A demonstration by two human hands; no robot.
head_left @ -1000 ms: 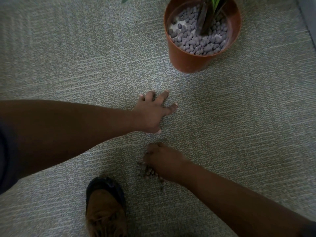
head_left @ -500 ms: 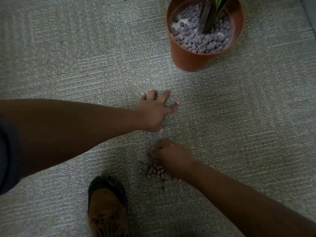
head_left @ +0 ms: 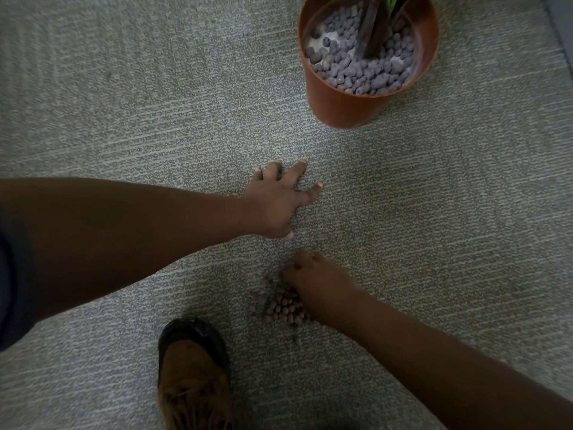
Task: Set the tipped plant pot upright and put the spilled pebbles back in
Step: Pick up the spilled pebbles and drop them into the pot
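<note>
The orange plant pot [head_left: 341, 108] stands upright on the carpet at the upper right. It holds grey pebbles [head_left: 366, 76] around a dark plant stem [head_left: 375, 29]. A small heap of spilled pebbles [head_left: 280, 308] lies on the carpet in the lower middle. My right hand [head_left: 321, 283] sits on the heap's right side, knuckles up, with its fingers curled down into the pebbles. My left hand [head_left: 276, 203] rests flat on the carpet just above, fingers spread, holding nothing. It is well short of the pot.
My brown shoe with a dark toe [head_left: 193, 373] stands on the carpet just left of and below the spilled heap. Grey-green striped carpet [head_left: 124, 125] covers the floor. A dark edge [head_left: 562, 32] runs down the far right.
My right hand has shifted a little up and to the right, uncovering more of the spilled heap. My left hand has stayed flat in the same spot.
</note>
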